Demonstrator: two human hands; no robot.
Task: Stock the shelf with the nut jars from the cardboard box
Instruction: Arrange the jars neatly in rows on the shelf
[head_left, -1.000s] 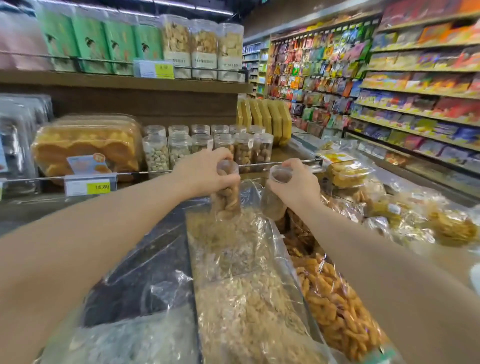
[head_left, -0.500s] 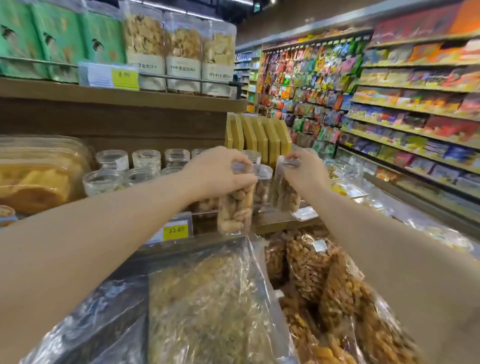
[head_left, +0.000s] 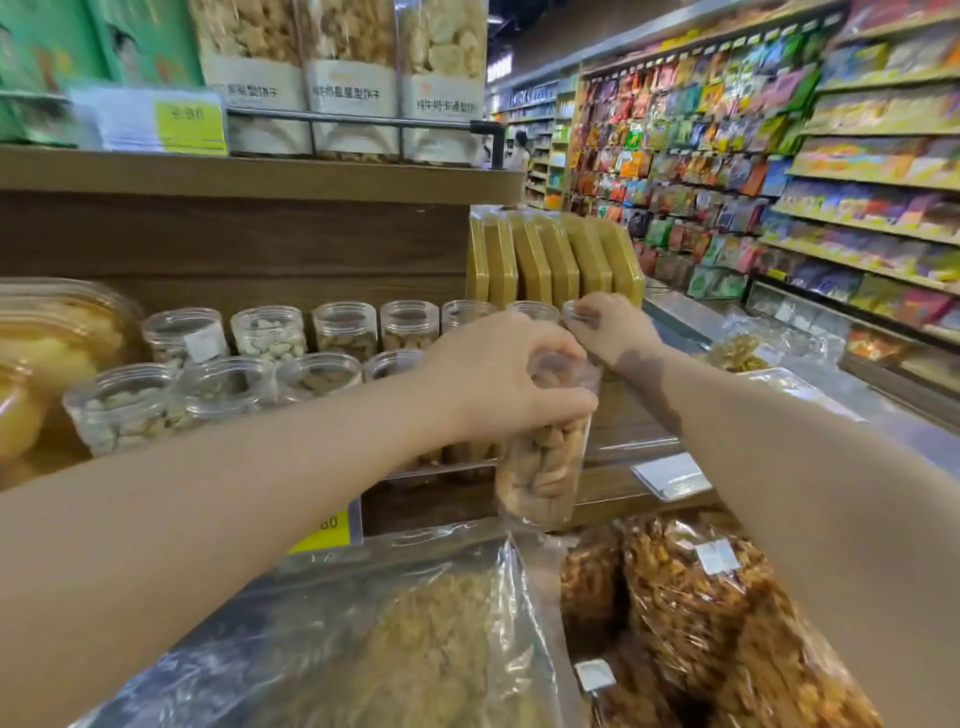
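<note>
My left hand (head_left: 498, 374) grips the lid end of a clear jar of pale nuts (head_left: 540, 467), which hangs just in front of the wooden shelf's edge (head_left: 613, 493). Farther back, my right hand (head_left: 610, 327) grips the top of a second clear jar (head_left: 574, 312) at the right end of the back row; most of that jar is hidden behind my hand and arm. Two rows of clear nut jars (head_left: 270, 338) stand on the shelf to the left. The cardboard box is not in view.
Yellow flat packs (head_left: 550, 260) stand upright behind the jars at the shelf's right end. Large plastic tubs (head_left: 57, 343) fill the left. Bags of snacks (head_left: 691, 597) lie in the bin below. An upper shelf (head_left: 260, 176) overhangs. A snack aisle (head_left: 779, 182) runs along the right.
Both hands have moved forward from over the bagged snacks to the shelf, each carrying a jar. The right hand's jar has reached the back row; the left's hangs at the shelf edge.
</note>
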